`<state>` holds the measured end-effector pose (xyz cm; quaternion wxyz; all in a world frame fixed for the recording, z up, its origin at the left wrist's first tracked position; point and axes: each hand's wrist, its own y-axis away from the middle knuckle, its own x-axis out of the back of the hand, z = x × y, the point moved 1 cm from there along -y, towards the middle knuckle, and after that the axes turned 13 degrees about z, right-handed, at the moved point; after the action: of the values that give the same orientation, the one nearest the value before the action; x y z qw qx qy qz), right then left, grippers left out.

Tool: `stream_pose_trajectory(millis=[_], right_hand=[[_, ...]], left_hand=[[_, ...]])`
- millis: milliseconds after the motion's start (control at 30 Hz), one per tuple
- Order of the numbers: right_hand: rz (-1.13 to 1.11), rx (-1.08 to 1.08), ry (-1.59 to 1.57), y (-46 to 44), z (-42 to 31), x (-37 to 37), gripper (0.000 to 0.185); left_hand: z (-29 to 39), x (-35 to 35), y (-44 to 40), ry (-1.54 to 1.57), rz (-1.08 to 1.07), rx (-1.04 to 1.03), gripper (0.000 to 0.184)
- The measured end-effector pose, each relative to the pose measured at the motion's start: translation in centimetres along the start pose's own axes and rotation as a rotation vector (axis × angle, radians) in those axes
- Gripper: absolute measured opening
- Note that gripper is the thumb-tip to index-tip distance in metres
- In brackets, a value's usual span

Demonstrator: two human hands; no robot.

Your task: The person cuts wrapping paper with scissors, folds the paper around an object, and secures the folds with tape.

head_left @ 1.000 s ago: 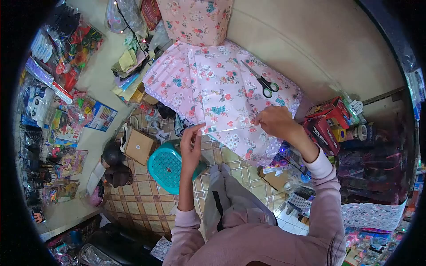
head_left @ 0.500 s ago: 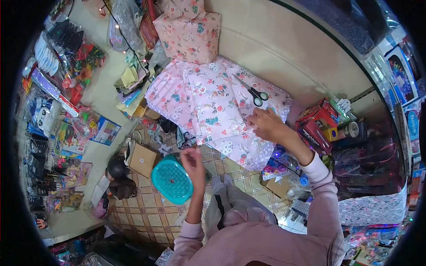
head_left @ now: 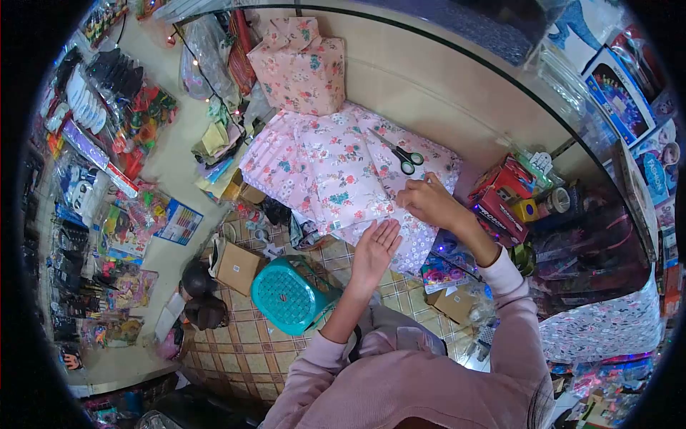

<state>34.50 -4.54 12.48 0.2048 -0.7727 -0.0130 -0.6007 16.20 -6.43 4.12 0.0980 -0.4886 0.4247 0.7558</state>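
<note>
Pink floral sheets (head_left: 336, 161), paper or cloth, lie folded and layered across the counter in front of me. My left hand (head_left: 375, 254) is open with the palm up, fingers stretched toward the sheets' near edge. Just right of it, my right hand (head_left: 431, 205) is over the floral layers, its fingers curled into a pinch. Whatever the pinch holds is too small to make out. A pair of scissors (head_left: 406, 159) with black and green handles lies on the sheets beyond my right hand. Behind stands an upright floral-wrapped package (head_left: 300, 71).
A teal plastic stool (head_left: 286, 293) stands on the floor at my left, beside a cardboard box (head_left: 237, 269). Red boxes (head_left: 500, 218) sit right of the sheets. Packaged goods hang along the left wall. A dark-edged shelf curves overhead at the back and right.
My left hand has moved right and forward, from above the stool to the sheets' near edge, its palm now turned up. My right hand stays pinched in about the same place. The view has shifted slightly.
</note>
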Motion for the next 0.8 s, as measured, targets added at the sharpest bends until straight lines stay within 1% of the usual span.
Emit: stream_pose_trajectory(millis=[133, 200, 300, 333, 400, 433, 500, 633, 700, 733, 800], right_hand=[[-0.006, -0.001, -0.019, 0.2, 0.1, -0.1, 0.012], [0.005, -0.019, -0.052, 0.2, 0.2, 0.0, 0.01], [-0.002, -0.117, -0.175, -0.1, 0.3, 0.6, 0.011], [0.015, -0.054, -0.149, -0.2, 0.5, 0.4, 0.012], [0.048, 0.072, -0.099, -0.3, 0.7, -0.2, 0.014], [0.041, 0.068, -0.097, -0.3, 0.6, -0.2, 0.015], [0.03, 0.058, -0.09, -0.6, 0.4, 0.1, 0.015], [0.23, 0.048, -0.211, 1.2, 0.2, -0.5, 0.017], [0.327, 0.04, -0.291, 2.3, -0.3, -0.5, 0.018], [0.34, 0.024, -0.274, 2.8, -0.5, -0.7, 0.021], [0.368, -0.006, -0.242, 3.8, -0.4, -1.0, 0.026]], left_hand=[[0.1, 0.0, -1.2, 0.085, 0.032, 0.043, 0.051], [0.3, -0.3, -1.7, 0.073, 0.069, 0.042, 0.053], [0.2, -0.6, -1.6, 0.074, 0.108, 0.034, 0.054], [0.1, -0.8, -1.6, 0.077, 0.116, 0.03, 0.054], [-0.4, -0.7, -1.9, 0.225, 0.1, 0.014, 0.052], [-0.6, -0.7, -2.0, 0.3, 0.094, 0.005, 0.051], [-0.9, -0.9, -2.1, 0.337, 0.116, -0.037, 0.045], [-1.2, -1.2, -2.1, 0.42, 0.187, -0.117, 0.032], [-1.1, -1.2, -2.0, 0.281, 0.147, -0.208, 0.027], [-1.0, -1.1, -1.8, 0.212, 0.129, -0.253, 0.025], [-0.9, -0.4, -2.3, 0.113, 0.065, -0.281, 0.023]])
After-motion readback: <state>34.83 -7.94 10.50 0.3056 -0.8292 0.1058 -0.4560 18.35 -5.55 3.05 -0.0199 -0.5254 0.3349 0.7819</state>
